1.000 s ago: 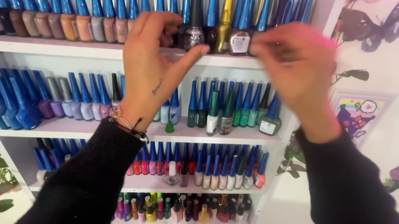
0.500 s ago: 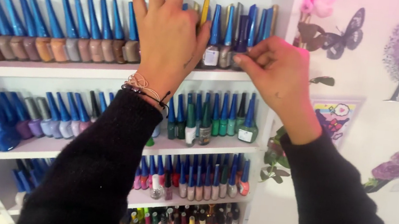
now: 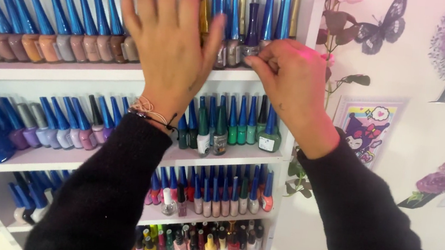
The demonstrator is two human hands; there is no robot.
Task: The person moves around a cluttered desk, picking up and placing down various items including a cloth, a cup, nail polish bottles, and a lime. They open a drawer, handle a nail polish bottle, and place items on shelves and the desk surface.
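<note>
dark purple-capped polish bottle (image 3: 251, 35), top shelf (image 3: 75, 70) right end, in a tight row | small glass, light, slick, breakable; take by the tall cap | right hand (image 3: 291, 88) fingers pinched together at its base, actual hold unclear | left hand (image 3: 167, 49) spread open against bottles left of it

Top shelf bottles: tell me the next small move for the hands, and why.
Probably pinch one bottle with the right hand and seat it upright in the row. Its fingertips are bunched at the bases of the polish bottles by the top shelf edge, while the left hand is spread flat against the neighbouring bottles, steadying them.
</note>
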